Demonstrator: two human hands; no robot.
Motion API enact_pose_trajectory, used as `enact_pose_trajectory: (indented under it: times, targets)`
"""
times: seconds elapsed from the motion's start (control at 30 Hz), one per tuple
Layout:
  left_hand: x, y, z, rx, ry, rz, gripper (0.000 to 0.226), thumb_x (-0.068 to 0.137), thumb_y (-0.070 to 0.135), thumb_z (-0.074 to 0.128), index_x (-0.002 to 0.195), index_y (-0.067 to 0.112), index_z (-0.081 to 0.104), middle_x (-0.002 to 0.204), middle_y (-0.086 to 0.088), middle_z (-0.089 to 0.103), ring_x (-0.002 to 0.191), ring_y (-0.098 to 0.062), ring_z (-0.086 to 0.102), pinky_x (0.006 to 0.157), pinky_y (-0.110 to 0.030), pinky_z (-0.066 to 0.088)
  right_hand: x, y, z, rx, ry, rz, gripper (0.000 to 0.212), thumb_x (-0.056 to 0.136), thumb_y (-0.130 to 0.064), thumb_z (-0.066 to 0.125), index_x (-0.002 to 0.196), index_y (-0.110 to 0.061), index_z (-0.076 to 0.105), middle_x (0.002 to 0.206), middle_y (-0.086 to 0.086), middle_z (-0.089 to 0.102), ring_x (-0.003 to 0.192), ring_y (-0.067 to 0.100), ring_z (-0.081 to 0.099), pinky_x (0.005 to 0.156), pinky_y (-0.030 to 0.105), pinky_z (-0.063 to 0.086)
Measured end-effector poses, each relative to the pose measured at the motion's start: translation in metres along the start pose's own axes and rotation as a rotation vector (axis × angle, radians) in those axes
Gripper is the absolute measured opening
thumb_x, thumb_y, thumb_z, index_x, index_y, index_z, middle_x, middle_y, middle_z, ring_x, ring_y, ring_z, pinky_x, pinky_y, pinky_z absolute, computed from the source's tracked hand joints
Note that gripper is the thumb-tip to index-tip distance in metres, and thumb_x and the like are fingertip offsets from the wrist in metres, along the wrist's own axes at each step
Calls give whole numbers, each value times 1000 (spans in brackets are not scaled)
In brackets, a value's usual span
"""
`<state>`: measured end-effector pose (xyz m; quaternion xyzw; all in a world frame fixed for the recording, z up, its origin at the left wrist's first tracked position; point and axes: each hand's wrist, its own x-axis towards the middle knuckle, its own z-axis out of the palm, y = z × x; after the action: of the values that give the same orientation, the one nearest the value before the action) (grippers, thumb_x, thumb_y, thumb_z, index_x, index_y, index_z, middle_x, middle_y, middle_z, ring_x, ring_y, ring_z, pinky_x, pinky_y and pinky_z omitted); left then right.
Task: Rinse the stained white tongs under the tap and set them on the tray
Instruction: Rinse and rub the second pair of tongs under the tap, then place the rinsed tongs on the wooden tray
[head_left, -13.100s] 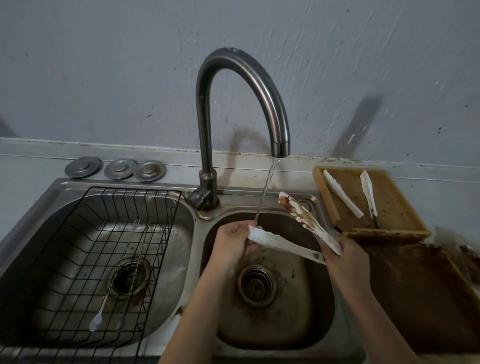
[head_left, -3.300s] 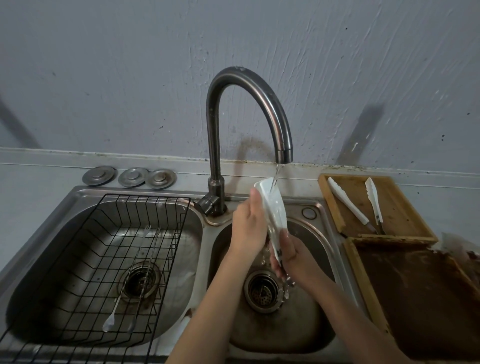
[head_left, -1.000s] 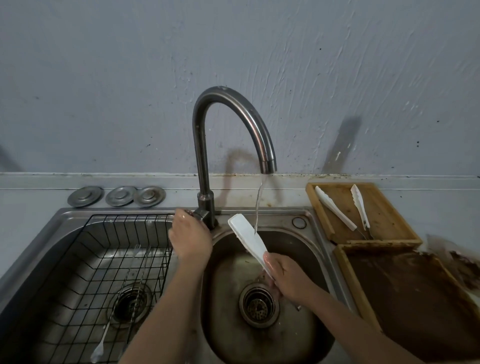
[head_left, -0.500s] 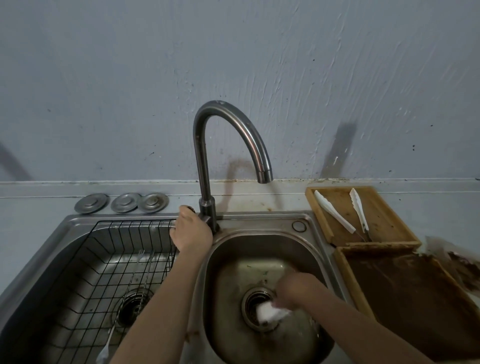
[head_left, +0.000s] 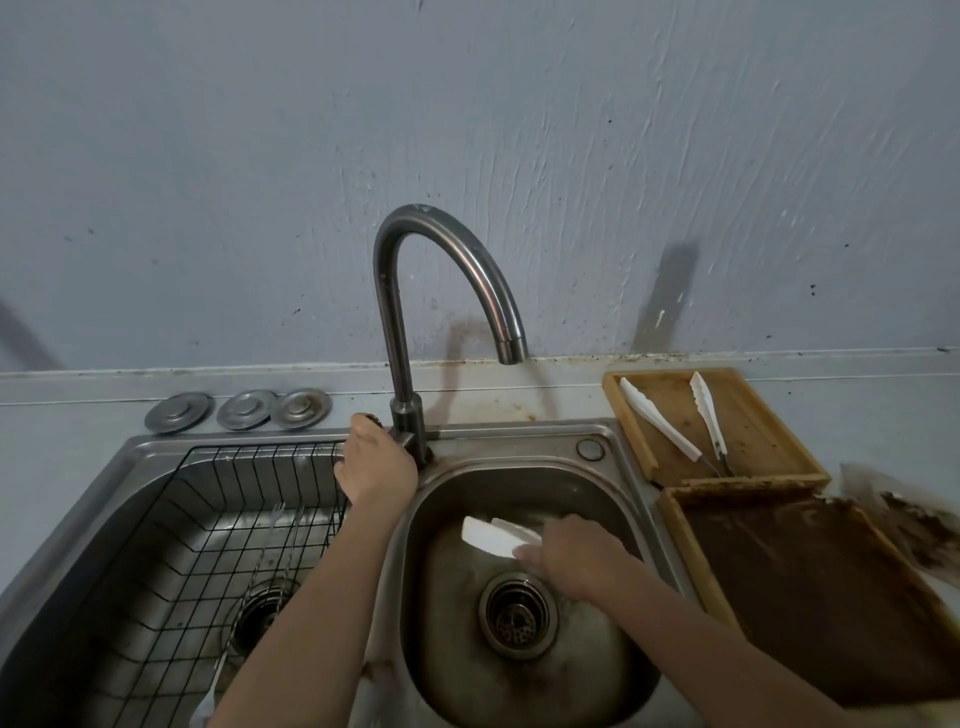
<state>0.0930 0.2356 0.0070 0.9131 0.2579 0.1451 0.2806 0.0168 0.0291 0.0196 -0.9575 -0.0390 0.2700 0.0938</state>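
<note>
Our right hand (head_left: 574, 558) is closed around the white tongs (head_left: 496, 536), low in the right sink basin (head_left: 613, 649) above the drain (head_left: 517, 616). Our left hand (head_left: 375, 465) grips the handle at the tap (head_left: 441, 291) base. Beyond, the wooden tray (head_left: 748, 431) holds two tongs.
</note>
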Motion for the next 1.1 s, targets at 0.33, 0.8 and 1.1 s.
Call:
enact_pose_trajectory:
  times: [0.33, 0.8, 1.1]
  targets:
    - [-9, 2, -9, -87, -113, -32, 37, 81, 5, 61, 107, 12, 35, 107, -15, 59, 97, -32, 58, 86, -48, 47, -8, 11, 7, -56, -144, 25, 52, 91, -48, 45, 116, -4, 59, 118, 13, 62, 104, 30, 60, 72, 30, 38]
    - [-73, 104, 21, -101, -407, 241, 30, 89, 18, 53, 117, 27, 49, 134, -2, 44, 125, -22, 41, 107, -38, 34, 0, 73, -69, 408, 446, 97, 48, 84, -58, 50, 109, -17, 57, 101, -4, 67, 86, 10, 63, 76, 23, 48]
    - [-69, 191, 77, 16, -611, 677, 23, 87, 22, 47, 98, 38, 59, 116, 13, 59, 116, -9, 52, 95, -21, 35, 22, 157, -122, 325, 777, 217, 43, 89, -47, 52, 119, -17, 48, 110, -1, 60, 91, 11, 60, 71, 22, 49]
